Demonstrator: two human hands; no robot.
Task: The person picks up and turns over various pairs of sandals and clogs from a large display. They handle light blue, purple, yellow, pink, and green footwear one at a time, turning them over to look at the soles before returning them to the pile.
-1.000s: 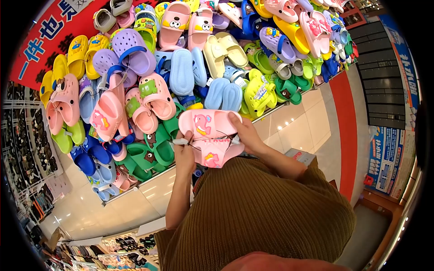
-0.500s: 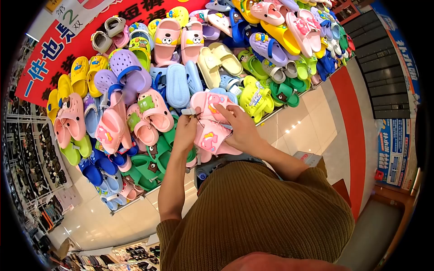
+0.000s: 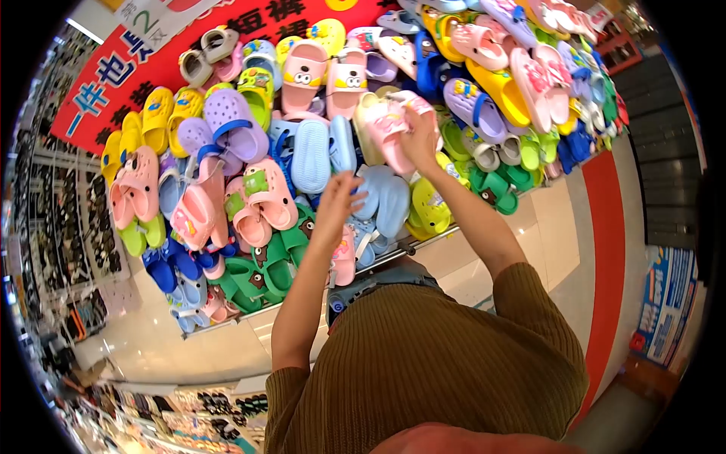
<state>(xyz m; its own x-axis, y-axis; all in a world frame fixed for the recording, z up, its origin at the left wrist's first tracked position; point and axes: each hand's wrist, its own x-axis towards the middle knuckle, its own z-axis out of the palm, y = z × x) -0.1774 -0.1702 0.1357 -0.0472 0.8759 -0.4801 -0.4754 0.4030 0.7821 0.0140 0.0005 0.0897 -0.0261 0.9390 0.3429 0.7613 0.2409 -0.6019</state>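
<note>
A pair of pink slippers [image 3: 387,127] with printed straps is in my right hand [image 3: 420,142], whose fingers are wrapped on the right slipper, over the upper middle of the pile. Cream slippers [image 3: 366,113] lie partly hidden beside them. My left hand [image 3: 339,200] has its fingers apart and holds nothing; it is over the lower part of the pile, just left of the light blue slippers [image 3: 384,198]. Above it lies a light blue slipper [image 3: 311,157] with its sole up.
Many coloured clogs and slippers cover the sloping display, among them purple clogs [image 3: 228,121] and green slippers [image 3: 255,281]. A metal rail [image 3: 435,240] edges its near side. A red sign [image 3: 113,76] stands behind; shoe racks [image 3: 68,250] are at the left.
The pink slippers have moved up and away from me onto the pile with my right hand. My left hand has let go and opened. Light blue slippers now show where the pink pair was.
</note>
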